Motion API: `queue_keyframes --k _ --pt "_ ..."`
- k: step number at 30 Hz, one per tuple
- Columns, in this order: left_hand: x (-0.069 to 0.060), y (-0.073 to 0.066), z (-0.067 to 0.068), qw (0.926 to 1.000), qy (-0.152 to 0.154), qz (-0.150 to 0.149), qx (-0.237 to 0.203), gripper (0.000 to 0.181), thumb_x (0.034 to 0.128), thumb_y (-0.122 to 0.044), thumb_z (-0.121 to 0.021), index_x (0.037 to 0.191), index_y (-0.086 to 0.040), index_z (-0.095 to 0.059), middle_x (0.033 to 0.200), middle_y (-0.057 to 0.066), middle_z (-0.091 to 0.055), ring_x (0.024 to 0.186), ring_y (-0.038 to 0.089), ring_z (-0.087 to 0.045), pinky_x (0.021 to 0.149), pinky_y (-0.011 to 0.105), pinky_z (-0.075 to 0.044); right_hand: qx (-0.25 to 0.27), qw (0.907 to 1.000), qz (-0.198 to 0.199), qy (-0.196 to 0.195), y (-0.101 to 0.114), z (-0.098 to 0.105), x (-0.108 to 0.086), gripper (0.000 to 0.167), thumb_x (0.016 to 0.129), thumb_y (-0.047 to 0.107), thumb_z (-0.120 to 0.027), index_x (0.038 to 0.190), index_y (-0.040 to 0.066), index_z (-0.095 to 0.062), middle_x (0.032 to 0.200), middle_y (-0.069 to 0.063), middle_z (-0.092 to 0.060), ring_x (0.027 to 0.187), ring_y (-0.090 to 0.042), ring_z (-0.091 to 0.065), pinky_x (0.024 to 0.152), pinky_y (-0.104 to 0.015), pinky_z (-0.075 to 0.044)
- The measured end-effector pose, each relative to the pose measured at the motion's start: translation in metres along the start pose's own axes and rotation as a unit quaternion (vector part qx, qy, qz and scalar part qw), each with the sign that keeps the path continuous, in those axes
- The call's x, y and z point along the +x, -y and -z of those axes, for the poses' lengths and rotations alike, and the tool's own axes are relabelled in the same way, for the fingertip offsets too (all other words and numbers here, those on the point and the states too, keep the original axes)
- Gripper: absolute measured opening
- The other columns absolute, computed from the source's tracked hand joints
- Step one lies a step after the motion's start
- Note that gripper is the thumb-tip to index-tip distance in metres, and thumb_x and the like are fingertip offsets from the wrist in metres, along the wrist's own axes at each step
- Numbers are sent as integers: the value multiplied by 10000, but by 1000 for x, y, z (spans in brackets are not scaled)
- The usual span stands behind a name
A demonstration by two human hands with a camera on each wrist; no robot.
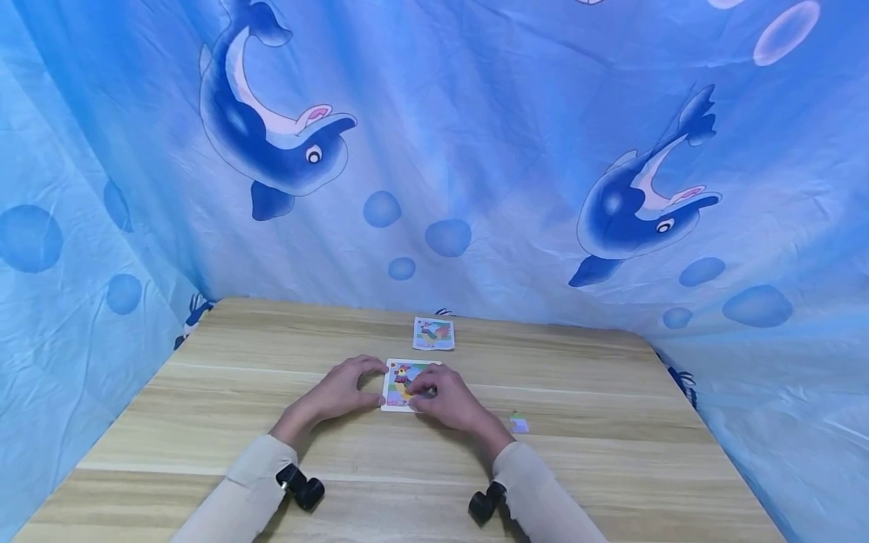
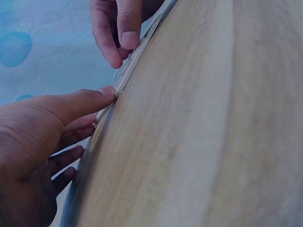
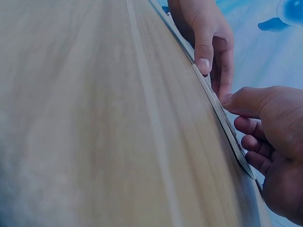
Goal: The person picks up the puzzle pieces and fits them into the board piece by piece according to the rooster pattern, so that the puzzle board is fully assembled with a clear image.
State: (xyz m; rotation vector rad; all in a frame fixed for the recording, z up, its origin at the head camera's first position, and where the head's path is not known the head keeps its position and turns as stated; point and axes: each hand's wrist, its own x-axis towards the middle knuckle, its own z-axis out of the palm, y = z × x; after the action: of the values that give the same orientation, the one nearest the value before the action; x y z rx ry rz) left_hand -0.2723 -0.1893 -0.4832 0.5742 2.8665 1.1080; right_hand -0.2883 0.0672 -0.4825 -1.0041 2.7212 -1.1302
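A white-framed jigsaw puzzle point(image 1: 397, 383) with a colourful rooster picture lies flat on the table, its right part covered by my right hand. My left hand point(image 1: 347, 388) spans the puzzle's left edge, with the thumb near the lower corner and the forefinger near the upper one. In the left wrist view, that thumb point(image 2: 80, 103) touches the frame's edge. Over the picture is my right hand point(image 1: 444, 396), its fingers bent and their tips at the surface. Whether a piece is between those fingertips is hidden. A small purple-and-green puzzle piece point(image 1: 519, 424) lies right of the right hand.
Behind the puzzle lies a card point(image 1: 434, 333) with a similar rooster picture. The wooden table point(image 1: 597, 467) meets a blue cloth backdrop point(image 1: 434, 151) with dolphins at its back and sides. A black wrist camera point(image 1: 300, 487) is on each forearm.
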Motion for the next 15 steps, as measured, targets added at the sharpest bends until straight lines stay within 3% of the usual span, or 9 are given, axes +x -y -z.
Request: queue_keyframes --k 15 --pt "1 1 -1 10000 7 -37 20 550 856 -297 -810 1358 -134 -654 1482 121 -575 1409 410 -498 1176 659 -364 -157 9998 -75 74 -3 -2 1 137 903 165 -778 1035 172 -813 1071 32 -702 1005 -130 -572 871 -261 -498"
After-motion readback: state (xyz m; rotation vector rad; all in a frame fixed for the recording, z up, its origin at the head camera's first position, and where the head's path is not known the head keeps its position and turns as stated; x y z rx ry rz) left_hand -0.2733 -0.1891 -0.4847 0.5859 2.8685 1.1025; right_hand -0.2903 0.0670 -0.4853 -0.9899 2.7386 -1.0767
